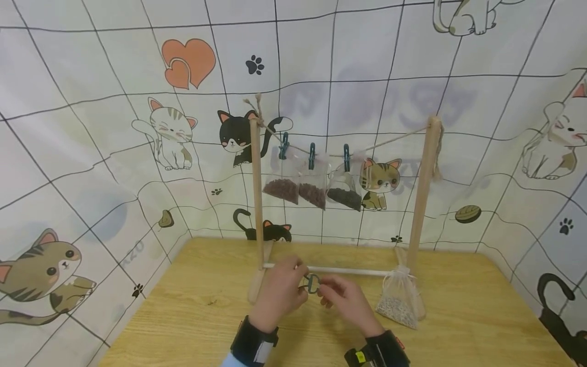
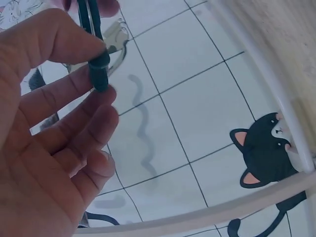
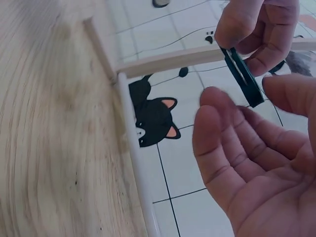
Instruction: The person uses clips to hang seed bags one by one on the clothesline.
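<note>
My left hand (image 1: pixel 283 286) pinches a dark green clothespin (image 2: pixel 97 54) between thumb and fingertips, above the wooden table. My right hand (image 1: pixel 347 300) is held close to the clothespin's other end, with its fingers loosely bent. In the right wrist view a gap shows between the right fingers (image 3: pixel 210 128) and the clothespin (image 3: pixel 244 76), while the thumb tip lies right beside it; whether it touches I cannot tell. Behind both hands, three clear bags (image 1: pixel 313 188) of dark reddish and blackish bits hang from a string (image 1: pixel 396 138) by similar clothespins (image 1: pixel 346 158).
A wooden frame with left post (image 1: pixel 257 188) and right post (image 1: pixel 424 188) carries the string. Low between the posts runs a white rod (image 1: pixel 353 270). A sheer drawstring pouch (image 1: pixel 398 300) of pale bits leans at the right foot. Cat-print cloth (image 1: pixel 302 46) surrounds the table (image 1: pixel 183 311).
</note>
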The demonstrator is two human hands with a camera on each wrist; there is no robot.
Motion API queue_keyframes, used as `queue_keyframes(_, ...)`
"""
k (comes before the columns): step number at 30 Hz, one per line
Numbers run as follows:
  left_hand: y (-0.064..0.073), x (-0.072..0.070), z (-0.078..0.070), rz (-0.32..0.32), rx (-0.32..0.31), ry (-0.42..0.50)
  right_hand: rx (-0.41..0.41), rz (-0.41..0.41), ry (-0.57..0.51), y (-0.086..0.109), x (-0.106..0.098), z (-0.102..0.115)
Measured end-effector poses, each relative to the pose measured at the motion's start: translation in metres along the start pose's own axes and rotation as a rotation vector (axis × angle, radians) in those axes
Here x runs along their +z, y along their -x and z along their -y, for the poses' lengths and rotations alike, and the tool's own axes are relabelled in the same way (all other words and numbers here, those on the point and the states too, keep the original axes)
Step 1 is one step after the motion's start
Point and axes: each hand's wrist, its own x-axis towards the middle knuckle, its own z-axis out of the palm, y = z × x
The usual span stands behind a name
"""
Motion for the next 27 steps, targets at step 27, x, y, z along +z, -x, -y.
queue_keyframes(27, -0.003, -0.017, -0.001, 0.024, -0.029, 0.587, 0.056, 0.081, -0.228, 0.005, -0.02, 0.01)
